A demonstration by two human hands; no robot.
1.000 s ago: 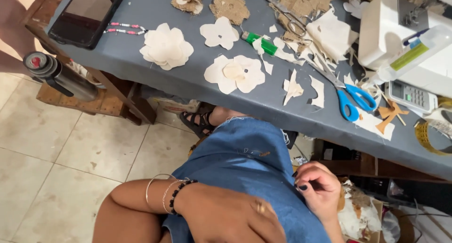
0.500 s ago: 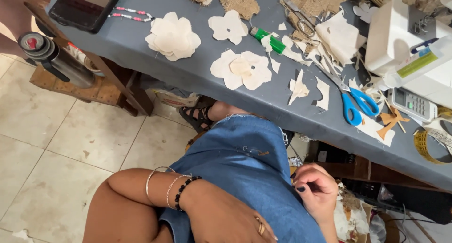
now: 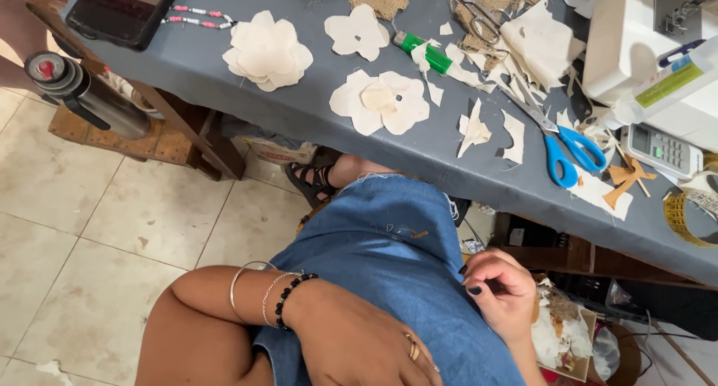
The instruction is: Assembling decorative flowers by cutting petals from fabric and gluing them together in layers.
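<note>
Denim fabric (image 3: pixel 389 266) lies across the person's lap, near and low in the view, below the tabletop (image 3: pixel 299 117) edge. Left hand (image 3: pixel 359 341) rests flat on the denim, fingers loose and holding nothing that I can see, bracelets on the wrist. Right hand (image 3: pixel 497 289) is curled at the cloth's right edge, fingertips pinched in, apparently gripping the hem, though the grip itself is hidden. Up on the tabletop, cream fabric flowers (image 3: pixel 265 49) sit already cut and layered, another flat one (image 3: pixel 381 102) beside scattered scraps. Blue-handled scissors (image 3: pixel 568 150) lie untouched at right, a green lighter (image 3: pixel 422 51) farther back. Cutting looks largely done; the flowers sit unattached to anything, and nothing is in hand but the denim.
</note>
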